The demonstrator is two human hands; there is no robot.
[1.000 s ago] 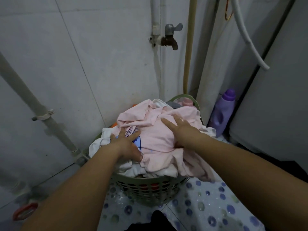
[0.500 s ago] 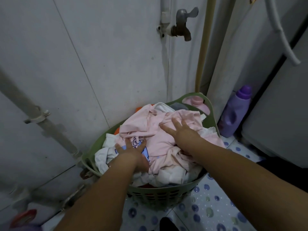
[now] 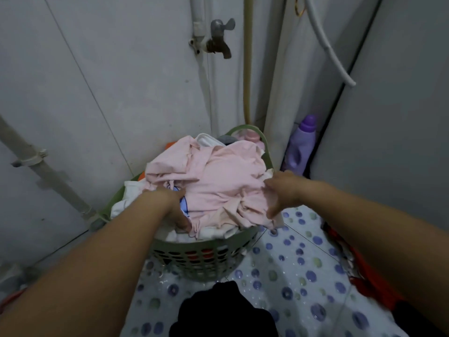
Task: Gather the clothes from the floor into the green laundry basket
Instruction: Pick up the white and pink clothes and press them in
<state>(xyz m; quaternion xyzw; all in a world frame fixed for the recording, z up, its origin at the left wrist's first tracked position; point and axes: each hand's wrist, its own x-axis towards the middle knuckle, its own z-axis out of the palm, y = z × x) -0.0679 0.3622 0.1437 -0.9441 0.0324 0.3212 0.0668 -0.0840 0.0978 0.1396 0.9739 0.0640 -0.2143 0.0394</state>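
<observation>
Clothes fill the green laundry basket point(image 3: 206, 259) in the middle of the frame, pink shirt point(image 3: 218, 181) on top. Left hand point(image 3: 173, 206) and right hand point(image 3: 283, 193) pinch its edges. Black cloth point(image 3: 223, 312) and red cloth point(image 3: 359, 271) wait on the floor, bottom and right.

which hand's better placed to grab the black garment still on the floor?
Probably the left hand: the black garment lies just right of the left forearm, while the right hand reaches toward the pink cloth's far side.
</observation>
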